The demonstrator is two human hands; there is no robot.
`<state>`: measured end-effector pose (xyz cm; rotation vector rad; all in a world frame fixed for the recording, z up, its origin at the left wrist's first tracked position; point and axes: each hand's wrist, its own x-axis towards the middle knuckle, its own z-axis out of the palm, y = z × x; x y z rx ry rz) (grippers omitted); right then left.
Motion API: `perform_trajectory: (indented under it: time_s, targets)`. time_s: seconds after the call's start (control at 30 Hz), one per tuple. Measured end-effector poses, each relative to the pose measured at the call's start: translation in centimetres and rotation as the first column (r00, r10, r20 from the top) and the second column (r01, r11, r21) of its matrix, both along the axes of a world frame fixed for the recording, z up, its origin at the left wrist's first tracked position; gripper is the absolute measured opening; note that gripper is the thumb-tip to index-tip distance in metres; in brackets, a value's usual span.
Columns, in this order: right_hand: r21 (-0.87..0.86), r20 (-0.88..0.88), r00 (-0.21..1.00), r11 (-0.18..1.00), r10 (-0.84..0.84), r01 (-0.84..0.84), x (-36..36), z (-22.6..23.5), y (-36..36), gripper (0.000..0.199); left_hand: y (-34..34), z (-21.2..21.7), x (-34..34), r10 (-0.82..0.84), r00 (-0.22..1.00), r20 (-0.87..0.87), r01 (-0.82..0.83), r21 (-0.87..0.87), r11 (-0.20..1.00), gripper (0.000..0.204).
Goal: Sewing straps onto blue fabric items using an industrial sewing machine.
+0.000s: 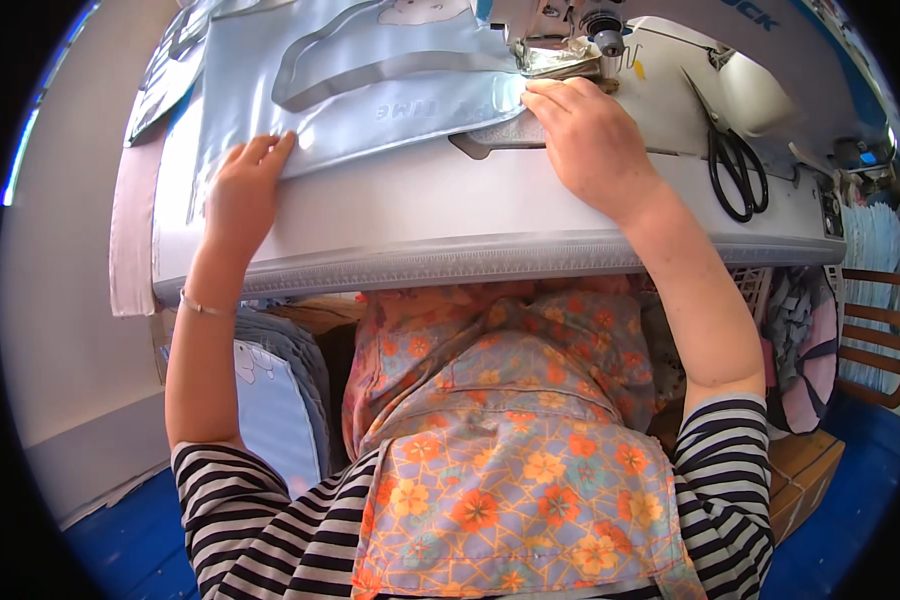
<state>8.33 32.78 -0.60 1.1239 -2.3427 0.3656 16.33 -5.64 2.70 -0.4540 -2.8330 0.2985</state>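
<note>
A light blue shiny fabric piece (pixel 370 90) with a strap loop lies spread on the white sewing table (pixel 450 225). My left hand (pixel 242 190) presses flat on the fabric's near left edge, fingers apart. My right hand (pixel 585 135) lies flat on the fabric's right end, fingertips just in front of the sewing machine's presser foot (pixel 570 55). Neither hand grips anything; both rest on the cloth.
Black scissors (pixel 735 160) lie on the table right of my right hand. The white sewing machine (pixel 670 40) stands at the back. A stack of light blue pieces (pixel 275 390) sits below the table on the left, a basket of cloth (pixel 805 340) on the right.
</note>
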Motion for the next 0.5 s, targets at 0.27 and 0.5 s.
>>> perform_trajectory:
  time_s: [0.27,0.5]
  targets:
    - [-0.009,0.051,0.999,1.000,-0.015,0.015,0.5,0.2,0.0,0.033,4.7,1.7,6.5,-0.053,0.999,0.009,0.053,0.000,0.999,0.041]
    - [0.013,0.054,0.998,1.000,-0.013,0.012,0.7,0.3,-0.1,0.037,7.0,3.1,9.3,-0.018,0.982,0.188,0.029,-0.056,0.998,0.042]
